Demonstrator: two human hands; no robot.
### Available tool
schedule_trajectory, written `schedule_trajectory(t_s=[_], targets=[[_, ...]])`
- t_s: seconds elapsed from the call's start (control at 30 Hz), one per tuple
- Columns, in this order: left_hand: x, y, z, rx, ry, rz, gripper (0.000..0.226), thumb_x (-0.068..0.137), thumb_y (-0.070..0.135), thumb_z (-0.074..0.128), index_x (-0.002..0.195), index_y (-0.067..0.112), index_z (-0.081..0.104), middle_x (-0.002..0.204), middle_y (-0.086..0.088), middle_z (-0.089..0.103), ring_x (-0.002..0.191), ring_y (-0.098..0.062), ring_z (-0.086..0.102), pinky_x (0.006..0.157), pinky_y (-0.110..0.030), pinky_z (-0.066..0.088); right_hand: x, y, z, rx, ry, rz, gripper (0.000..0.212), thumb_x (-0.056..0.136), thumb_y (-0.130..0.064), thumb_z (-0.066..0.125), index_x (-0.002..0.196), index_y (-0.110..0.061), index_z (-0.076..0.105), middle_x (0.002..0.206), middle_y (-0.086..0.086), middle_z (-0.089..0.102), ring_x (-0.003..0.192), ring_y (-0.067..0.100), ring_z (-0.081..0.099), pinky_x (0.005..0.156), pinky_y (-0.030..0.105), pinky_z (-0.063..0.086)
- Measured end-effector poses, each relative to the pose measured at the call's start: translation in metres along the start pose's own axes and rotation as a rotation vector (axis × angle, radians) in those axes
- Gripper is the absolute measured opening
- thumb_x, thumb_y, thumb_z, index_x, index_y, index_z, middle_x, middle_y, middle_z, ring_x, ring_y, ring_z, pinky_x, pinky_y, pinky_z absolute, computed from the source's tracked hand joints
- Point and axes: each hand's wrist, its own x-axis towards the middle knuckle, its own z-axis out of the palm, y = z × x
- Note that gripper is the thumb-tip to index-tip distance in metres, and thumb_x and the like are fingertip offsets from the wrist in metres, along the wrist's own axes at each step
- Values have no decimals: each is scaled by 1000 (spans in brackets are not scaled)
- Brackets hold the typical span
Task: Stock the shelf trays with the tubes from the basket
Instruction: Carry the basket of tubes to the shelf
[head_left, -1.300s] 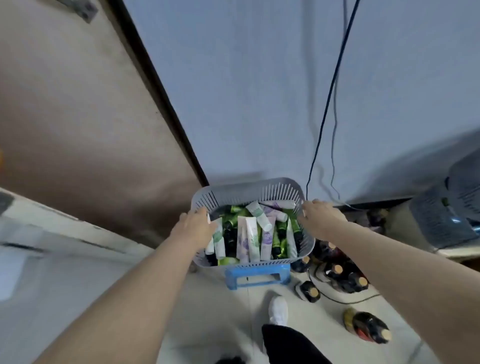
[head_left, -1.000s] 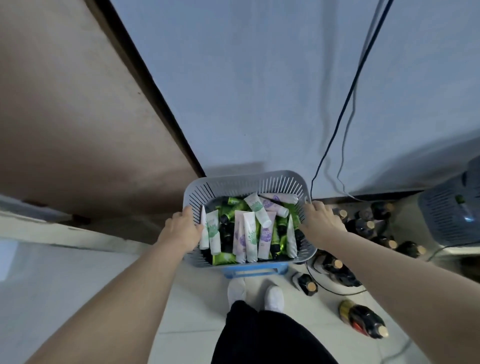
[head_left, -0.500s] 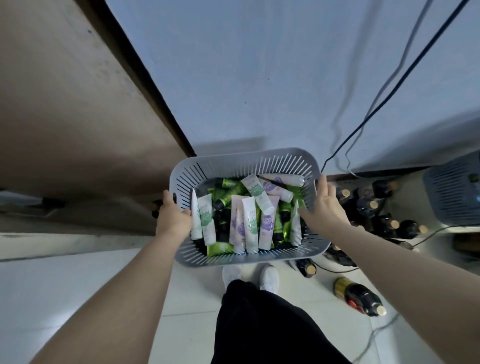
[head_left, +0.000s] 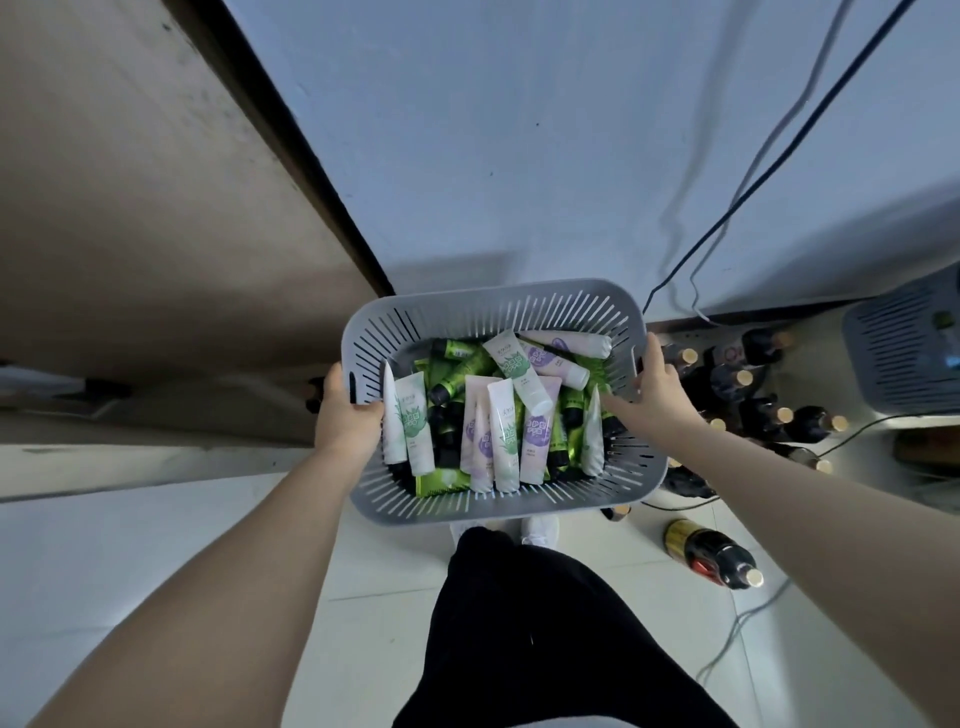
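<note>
Both your hands, left hand (head_left: 347, 415) and right hand (head_left: 655, 395), grip the basket (head_left: 498, 512) rims; tilting it could spill loose tubes (head_left: 501, 415).

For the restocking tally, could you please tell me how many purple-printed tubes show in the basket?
4 purple-printed tubes: one along the far wall of the basket, one slanted just below it, two upright in the middle. Others may lie buried.
</note>
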Motion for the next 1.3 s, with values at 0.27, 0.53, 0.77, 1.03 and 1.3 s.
schedule_trajectory(t_s=[0.27, 0.53, 0.77, 1.03, 1.3], targets=[[-47, 8, -30, 49, -29, 9, 51, 88, 5, 59, 133, 26, 45, 111, 2, 58, 94, -24, 59, 83, -40, 51, -69, 12, -2, 44, -60, 22, 96, 80, -29, 67, 149, -29, 0, 126, 18, 42, 109, 32, 48, 90, 42, 45], [-90, 5, -59, 141, -233, 140, 50, 91, 2, 57, 135, 19, 41, 108, -2, 56, 83, -21, 50, 70, -34, 47, -163, 26, 22, 149, 94, 133, 93, 69, -38, 65, 143, -36, 9, 109, 18, 53, 91, 34, 55, 64, 38, 49], [-131, 3, -77, 218, -447, 279, 45, 89, -2, 56, 125, 23, 45, 95, -3, 57, 68, -15, 44, 58, -29, 47, -282, 34, 46, 256, 326, 244, 75, 82, -19, 64, 142, -25, 19, 87, 5, 54, 73, 21, 56, 53, 31, 43], [-192, 11, -47, 410, -616, 440, 29, 88, -8, 48, 103, 17, 45, 76, -4, 44, 60, -15, 34, 51, -23, 27, -398, 59, 70, 415, 531, 430, 72, 85, -14, 61, 146, -22, 23, 76, -7, 50, 73, 18, 53, 51, 24, 35], [-279, -14, 17, 558, -761, 553, 30, 90, -7, 46, 85, 22, 44, 76, -6, 45, 64, -19, 36, 60, -28, 32, -498, 122, 103, 559, 731, 607, 65, 87, -14, 59, 143, -24, 27, 73, -13, 47, 66, 8, 50, 50, 21, 32]])
